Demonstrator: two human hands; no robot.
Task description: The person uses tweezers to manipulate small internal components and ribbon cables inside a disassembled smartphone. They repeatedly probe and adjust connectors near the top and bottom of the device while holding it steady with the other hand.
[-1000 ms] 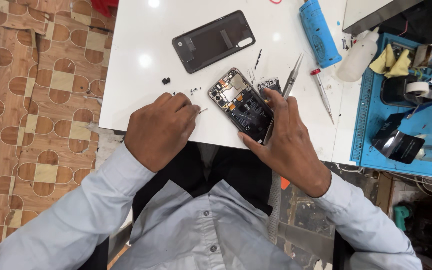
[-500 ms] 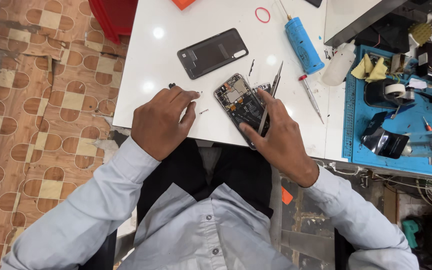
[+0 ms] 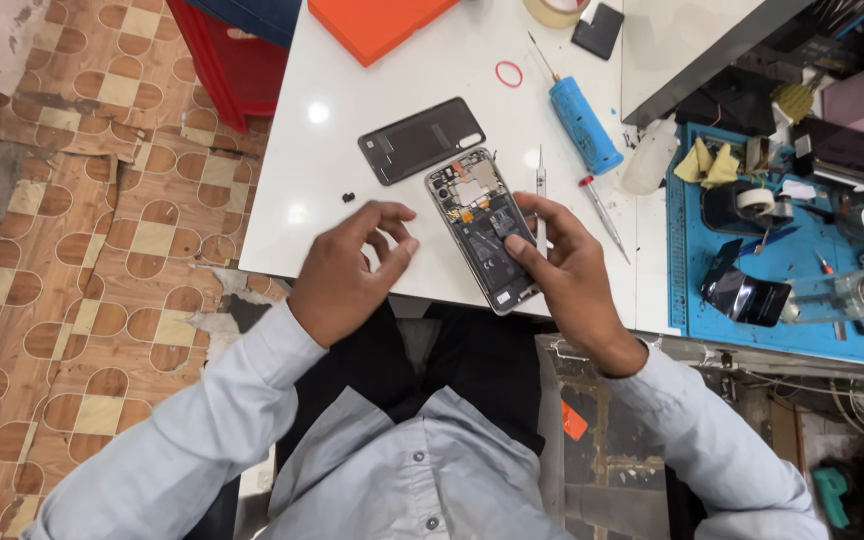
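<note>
An opened phone [image 3: 482, 228] lies with its back off on the white table [image 3: 322, 170], its battery and circuit board showing. My right hand [image 3: 567, 270] grips its right side, thumb on the battery and fingers along the edge. Thin metal tweezers [image 3: 540, 190] lie right beside those fingers. My left hand [image 3: 347, 272] hovers just left of the phone, fingers curled and apart, holding nothing I can see. The dark back cover [image 3: 420, 140] rests on the table beyond the phone.
A blue-handled screwdriver [image 3: 584, 125] and a small red-tipped screwdriver [image 3: 602, 215] lie right of the phone. Tiny black parts [image 3: 348, 197] sit near the left hand. A blue mat [image 3: 782, 250] at the right holds a tape roll [image 3: 755, 200] and tools. An orange box [image 3: 377, 22] sits at the back.
My left hand has lifted off the table and spread its fingers. The phone now lies straighter under my right hand, whose thumb has moved onto the battery. The view has shifted towards the table's far side.
</note>
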